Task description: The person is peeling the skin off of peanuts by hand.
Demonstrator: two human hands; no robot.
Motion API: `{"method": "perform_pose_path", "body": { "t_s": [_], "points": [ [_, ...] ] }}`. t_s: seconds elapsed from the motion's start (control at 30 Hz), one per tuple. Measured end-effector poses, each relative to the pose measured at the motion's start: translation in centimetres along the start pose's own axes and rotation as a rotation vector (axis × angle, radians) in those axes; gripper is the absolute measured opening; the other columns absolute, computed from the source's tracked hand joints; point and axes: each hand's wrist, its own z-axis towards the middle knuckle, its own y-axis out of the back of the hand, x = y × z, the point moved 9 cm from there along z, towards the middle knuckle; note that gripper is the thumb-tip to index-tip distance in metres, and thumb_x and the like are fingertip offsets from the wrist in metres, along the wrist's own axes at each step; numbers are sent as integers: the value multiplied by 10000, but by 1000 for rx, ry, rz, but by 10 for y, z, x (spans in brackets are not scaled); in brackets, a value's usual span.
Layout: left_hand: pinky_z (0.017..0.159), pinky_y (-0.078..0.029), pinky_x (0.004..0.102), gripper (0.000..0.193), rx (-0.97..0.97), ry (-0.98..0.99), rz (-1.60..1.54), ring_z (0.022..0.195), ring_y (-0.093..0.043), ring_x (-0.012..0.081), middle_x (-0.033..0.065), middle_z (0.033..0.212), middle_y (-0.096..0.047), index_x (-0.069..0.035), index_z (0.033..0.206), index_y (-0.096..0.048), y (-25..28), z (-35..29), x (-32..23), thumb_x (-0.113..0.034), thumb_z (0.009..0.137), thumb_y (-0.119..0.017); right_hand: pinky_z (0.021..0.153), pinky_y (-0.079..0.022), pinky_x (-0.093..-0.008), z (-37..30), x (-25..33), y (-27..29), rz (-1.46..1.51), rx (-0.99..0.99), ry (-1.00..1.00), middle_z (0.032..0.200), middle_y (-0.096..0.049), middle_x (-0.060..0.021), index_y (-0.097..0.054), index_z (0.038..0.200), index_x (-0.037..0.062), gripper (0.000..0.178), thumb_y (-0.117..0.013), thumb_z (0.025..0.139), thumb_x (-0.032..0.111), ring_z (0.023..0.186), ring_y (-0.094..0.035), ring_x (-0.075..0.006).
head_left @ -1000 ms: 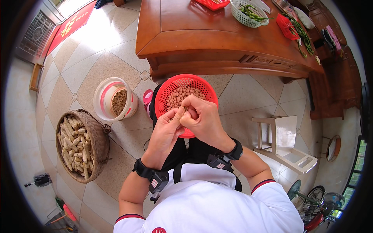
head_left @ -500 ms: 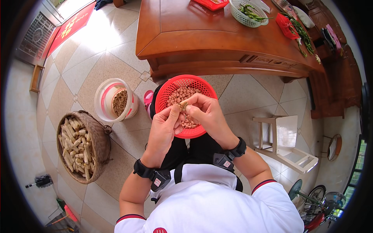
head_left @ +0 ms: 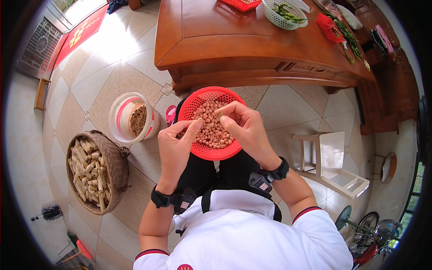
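A red plastic basket [head_left: 211,155] rests on my lap, holding many pinkish peanut kernels [head_left: 210,130]. Over its right side, my right hand [head_left: 245,128] pinches a brownish piece of peanut shell [head_left: 219,115] between thumb and forefinger. My left hand [head_left: 175,143] is above the basket's left rim, its thumb and forefinger pressed together at the tips. A tiny pale bit shows there, too small to name. The two hands are apart, with kernels visible between them.
Left of the basket stands a white bucket [head_left: 116,118] containing brown shells [head_left: 137,120]. Nearer left is a woven basket [head_left: 118,173] full of corn cobs [head_left: 90,173]. A wooden table [head_left: 252,45] lies ahead, bearing baskets of green vegetables. A white chair [head_left: 332,155] is at right.
My hands were together at a peanut pod above the basket. They have parted, the left moving left and the right slightly right, with the shell piece in the right fingers.
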Motion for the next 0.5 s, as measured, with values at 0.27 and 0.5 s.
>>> {"method": "perform_pose_path", "body": {
  "t_s": [0.27,0.5],
  "points": [
    [624,-510,260,255,217,684,-1019,722,-578,114,12,854,-591,-61,947,-555,-47,-16,43,-265,1007,-414,533,-371,-197,2,22,-28,-204,129,179,721,-570,21,-644,902,15,113,-686,846,104,626,-459,-22],
    [536,-409,210,190,62,492,-1117,654,-479,94,25,811,-548,-78,890,-522,28,12,59,-231,987,-466,690,-477,-386,16,-26,-17,-1035,119,374,800,-591,-95,-601,811,43,144,-670,778,165,794,-595,-277]
  ]
}}
